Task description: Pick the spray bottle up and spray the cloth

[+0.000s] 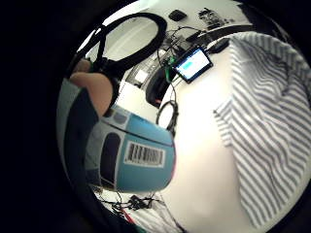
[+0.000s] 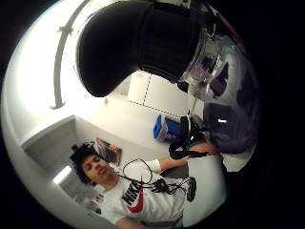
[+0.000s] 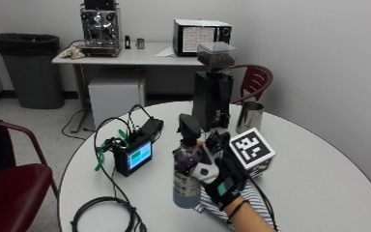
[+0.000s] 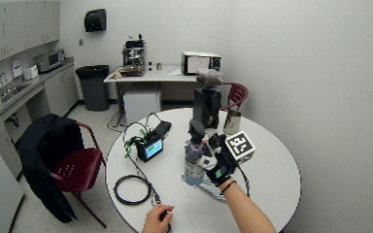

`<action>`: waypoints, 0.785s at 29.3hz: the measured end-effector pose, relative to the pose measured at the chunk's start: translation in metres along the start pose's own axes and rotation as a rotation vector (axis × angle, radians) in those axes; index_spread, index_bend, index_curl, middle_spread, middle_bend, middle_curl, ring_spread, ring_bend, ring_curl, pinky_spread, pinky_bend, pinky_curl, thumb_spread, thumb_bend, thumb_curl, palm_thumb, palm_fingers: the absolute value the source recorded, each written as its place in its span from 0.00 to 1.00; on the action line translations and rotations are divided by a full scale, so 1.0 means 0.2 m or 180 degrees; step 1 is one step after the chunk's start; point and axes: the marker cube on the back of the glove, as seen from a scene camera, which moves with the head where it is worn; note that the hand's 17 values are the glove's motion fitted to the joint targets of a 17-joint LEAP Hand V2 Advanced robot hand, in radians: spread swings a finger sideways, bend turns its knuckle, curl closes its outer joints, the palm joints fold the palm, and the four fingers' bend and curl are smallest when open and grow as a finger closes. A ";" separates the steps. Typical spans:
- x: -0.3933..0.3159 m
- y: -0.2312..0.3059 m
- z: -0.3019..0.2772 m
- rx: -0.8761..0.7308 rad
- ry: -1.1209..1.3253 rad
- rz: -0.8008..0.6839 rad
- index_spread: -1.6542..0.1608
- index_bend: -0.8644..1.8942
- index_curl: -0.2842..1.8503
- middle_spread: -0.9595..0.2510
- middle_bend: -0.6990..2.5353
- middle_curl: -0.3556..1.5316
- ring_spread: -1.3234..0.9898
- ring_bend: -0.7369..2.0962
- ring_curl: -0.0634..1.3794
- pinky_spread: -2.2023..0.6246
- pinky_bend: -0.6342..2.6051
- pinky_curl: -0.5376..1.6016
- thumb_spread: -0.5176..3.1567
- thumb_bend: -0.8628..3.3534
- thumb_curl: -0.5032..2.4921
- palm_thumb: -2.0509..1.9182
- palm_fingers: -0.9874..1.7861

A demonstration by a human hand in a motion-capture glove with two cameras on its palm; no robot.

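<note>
My gloved right hand (image 3: 219, 180) grips a clear spray bottle (image 3: 185, 176) with a black spray head (image 3: 189, 126) and a blue barcode label (image 1: 141, 156). The bottle stands upright near the middle of the round white table (image 3: 314, 164), and its base seems to be just above the tabletop. A blue-and-white striped cloth (image 1: 272, 121) lies flat on the table beside and under my wrist, and its edge shows below the bottle (image 3: 203, 208). In the thumb side palm view the spray head (image 2: 133, 43) and the clear neck (image 2: 224, 95) sit close against my palm.
A black box with a lit screen (image 3: 134, 157) and cables lies left of the bottle. A cable coil (image 3: 102, 212) is at the front left. A black grinder (image 3: 211, 92) and a metal cup (image 3: 249, 117) stand behind. A bare left hand (image 4: 157, 221) rests at the table's front edge.
</note>
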 end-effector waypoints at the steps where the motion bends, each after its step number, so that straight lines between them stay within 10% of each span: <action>1: 0.03 0.00 0.04 -0.0033 -0.0009 -0.0022 0.79 0.34 0.22 0.73 0.31 0.43 0.54 0.45 0.33 0.79 0.30 0.42 0.38 0.20 0.37 0.75 0.69; 23: 0.40 0.06 0.21 -0.0094 0.0050 0.0032 0.76 0.34 0.22 0.70 0.31 0.42 0.53 0.44 0.32 0.79 0.30 0.42 0.38 0.20 0.36 0.75 0.67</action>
